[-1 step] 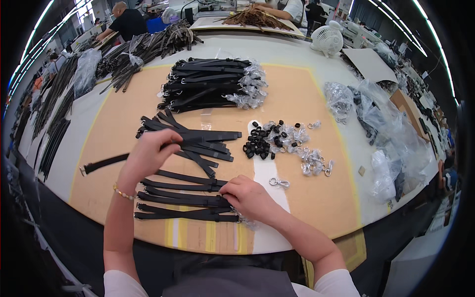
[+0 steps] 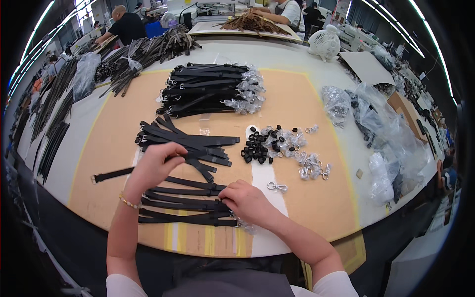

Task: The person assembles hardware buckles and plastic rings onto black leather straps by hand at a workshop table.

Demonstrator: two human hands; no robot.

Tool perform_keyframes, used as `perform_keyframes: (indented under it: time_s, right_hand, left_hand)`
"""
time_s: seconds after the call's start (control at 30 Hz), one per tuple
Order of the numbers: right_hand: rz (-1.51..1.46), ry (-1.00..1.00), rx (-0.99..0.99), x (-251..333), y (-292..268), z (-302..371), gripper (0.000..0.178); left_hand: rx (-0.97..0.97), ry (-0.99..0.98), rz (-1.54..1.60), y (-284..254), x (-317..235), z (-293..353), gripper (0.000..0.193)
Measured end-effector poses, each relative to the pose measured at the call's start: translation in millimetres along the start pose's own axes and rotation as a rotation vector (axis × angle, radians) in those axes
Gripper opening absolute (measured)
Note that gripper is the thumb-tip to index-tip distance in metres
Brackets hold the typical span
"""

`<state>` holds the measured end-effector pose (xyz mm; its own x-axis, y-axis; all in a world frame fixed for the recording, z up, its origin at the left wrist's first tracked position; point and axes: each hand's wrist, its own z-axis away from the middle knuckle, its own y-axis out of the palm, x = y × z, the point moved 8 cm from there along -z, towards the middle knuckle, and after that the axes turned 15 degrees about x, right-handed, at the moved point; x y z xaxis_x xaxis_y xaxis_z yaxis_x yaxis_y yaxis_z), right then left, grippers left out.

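**Two hands sorting black straps on a workbench**

Seen from above, a person leans over a tan cardboard mat (image 2: 307, 208) laid on a pale table (image 2: 64, 168). The left hand (image 2: 153, 166), with a beaded bracelet at the wrist, rests on a loose fan of black straps (image 2: 198, 143); its fingers are curled down over one strap, though the view does not show whether they actually pinch it. The right hand (image 2: 245, 200) sits on the near stack of straps (image 2: 183, 205), fingers bent and closed lightly on the strap ends, seemingly to keep them lined up at one side.

The near stack lies flat, its straps roughly parallel and close to the table's front edge, within easy reach. Just beside the right hand lies a single metal snap hook (image 2: 277, 187). Farther right sit a pile of small black loops (image 2: 257, 146) and a scatter of bagged metal hooks (image 2: 309, 166), likely kept near for reaching. A large bundle of finished straps (image 2: 208, 89) lies well apart at the mat's far side.

Bare mat shows right of the snap hook and left of the fan. Clear plastic bags (image 2: 391, 138) crowd the right edge.
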<state>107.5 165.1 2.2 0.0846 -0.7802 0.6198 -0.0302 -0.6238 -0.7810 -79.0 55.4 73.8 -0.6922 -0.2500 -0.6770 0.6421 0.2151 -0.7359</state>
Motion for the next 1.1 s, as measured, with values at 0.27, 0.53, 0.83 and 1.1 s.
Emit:
perform_keyframes:
  time_s: [0.27,0.53,0.83,1.1]
  right_hand:
    - [0.086,0.078,0.128,13.8,10.7,-1.6,0.014]
    - [0.019,0.030,0.122,11.6,15.2,-4.1,0.014]
    - [-1.217,0.168,-0.067,-61.3,3.3,5.1,0.023]
    - [-1.493,0.109,-0.245,-66.0,8.5,6.0,0.025]
  left_hand:
    - [0.165,-0.002,0.260,73.4,5.9,3.3,0.029]
    - [0.116,0.123,0.303,81.1,-7.9,-11.5,0.028]
    - [0.038,0.151,0.534,81.7,2.2,0.7,0.024]
    - [-0.066,0.212,0.310,76.8,-12.2,6.8,0.022]
